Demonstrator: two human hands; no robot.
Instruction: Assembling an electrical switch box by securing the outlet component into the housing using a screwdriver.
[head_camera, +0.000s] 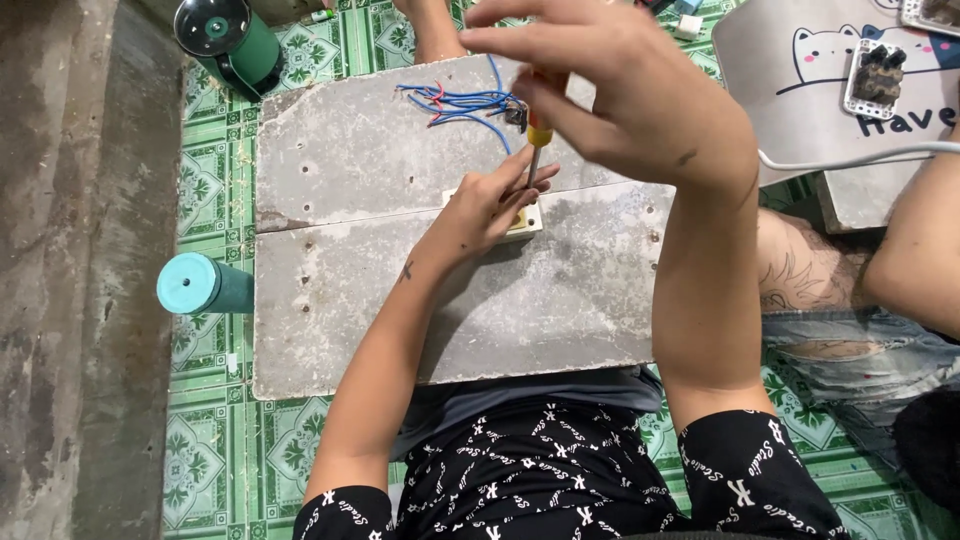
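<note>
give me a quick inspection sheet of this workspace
surface: scuffed grey board on green patterned floor mat
job's things: cream plastic switch box; yellow-handled screwdriver, tip down at it
clutter: teal cylindrical container; green round tool; grey switch module on a cat-print pad
grippers: left hand steadies the box; right hand grips the screwdriver
cables: blue and red wires; white cord
surroundings: concrete floor; another person's knee

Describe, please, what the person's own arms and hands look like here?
Both arms are bare to the shoulder. The left hand is ungloved, with a small dark cross-shaped mark on its forearm. The right hand is ungloved too, with a small dark mark near the wrist.
</note>
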